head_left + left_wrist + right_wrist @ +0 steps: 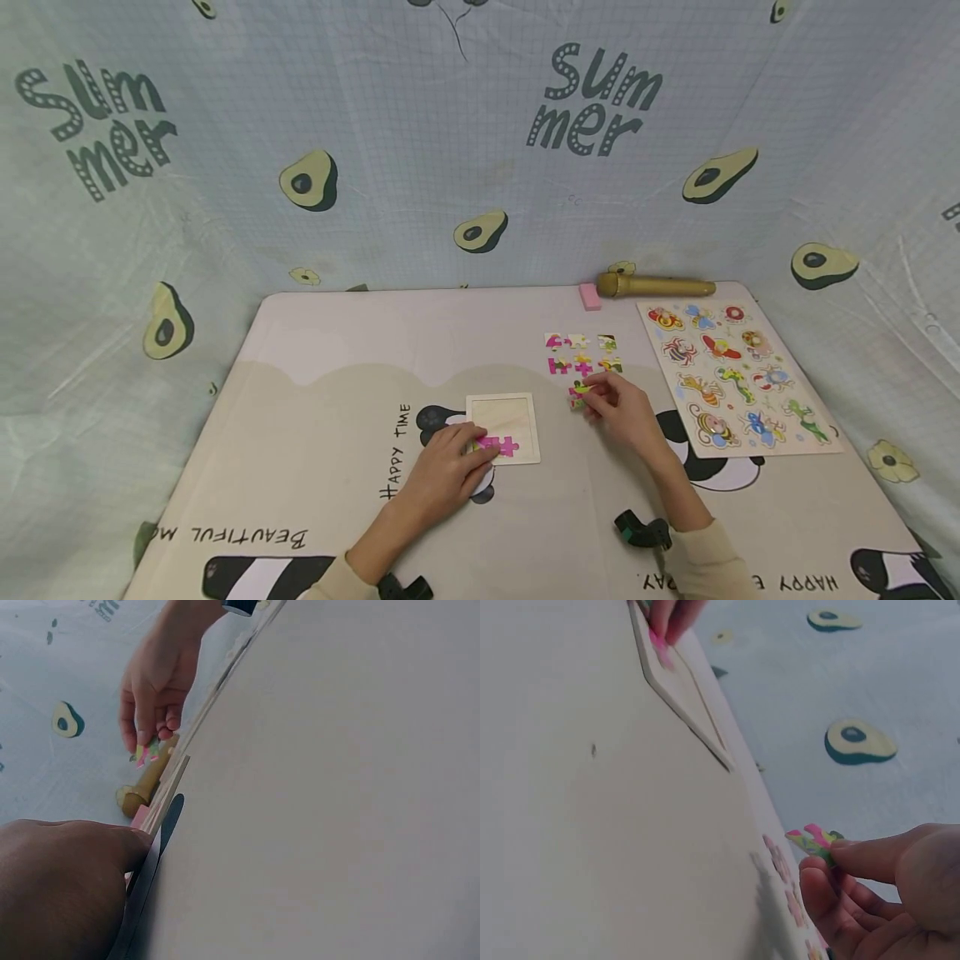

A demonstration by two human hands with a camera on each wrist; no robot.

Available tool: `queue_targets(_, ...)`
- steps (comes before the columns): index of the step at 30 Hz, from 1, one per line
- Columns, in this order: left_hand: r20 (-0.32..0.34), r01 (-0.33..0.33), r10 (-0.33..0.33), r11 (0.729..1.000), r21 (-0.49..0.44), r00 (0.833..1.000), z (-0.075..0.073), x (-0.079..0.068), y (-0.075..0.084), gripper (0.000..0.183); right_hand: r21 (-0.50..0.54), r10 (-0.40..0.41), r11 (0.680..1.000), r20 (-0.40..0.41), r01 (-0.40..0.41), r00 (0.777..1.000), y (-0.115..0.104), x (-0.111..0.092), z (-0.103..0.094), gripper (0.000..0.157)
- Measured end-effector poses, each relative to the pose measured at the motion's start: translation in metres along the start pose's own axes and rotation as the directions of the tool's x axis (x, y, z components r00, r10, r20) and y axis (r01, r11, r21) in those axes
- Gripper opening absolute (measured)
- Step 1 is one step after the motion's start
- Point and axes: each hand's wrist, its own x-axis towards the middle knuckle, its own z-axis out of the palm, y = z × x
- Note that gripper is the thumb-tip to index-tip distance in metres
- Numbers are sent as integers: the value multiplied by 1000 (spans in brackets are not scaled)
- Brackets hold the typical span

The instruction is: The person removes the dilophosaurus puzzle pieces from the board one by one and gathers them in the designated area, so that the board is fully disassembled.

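Observation:
A wooden puzzle frame (pixel 536 429) lies on the table, with pink jigsaw pieces (pixel 508 447) along its near side. My left hand (pixel 453 462) rests over the frame's near left corner, fingertips touching the pink pieces and covering part of them. To the right of the frame, my right hand (pixel 621 408) pinches a pink, green and yellow puzzle piece (pixel 815 841) between thumb and fingers. In the right wrist view this piece is lifted off the table. Just beyond that hand, several loose puzzle pieces (pixel 577 342) lie in rows.
A large board with insect pictures (pixel 738 379) lies on the right of the table (pixel 337 467). Along the back edge are a wooden stick with a thick head (pixel 656 286) and a pink block (pixel 590 297). A printed avocado cloth (pixel 390 150) hangs behind.

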Motion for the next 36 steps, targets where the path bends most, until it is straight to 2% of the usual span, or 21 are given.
queue_targets(8,0,1,-1,1000,-2,1000,-1,0,0,26,-21,83,996,-56,-84,995,13,6,-14,29)
queue_targets(17,14,18,-18,1000,-4,1000,-1,0,-1,24,-60,135,988,-115,-143,984,27,11,-24,29)
queue_targets(25,18,23,-22,1000,-10,1000,-1,0,-1,24,-168,134,973,-148,-158,980,30,12,-29,30)
queue_targets(36,12,14,-14,1000,-12,1000,-2,0,-1,25,-229,134,959,-153,-167,979,28,14,-29,27)
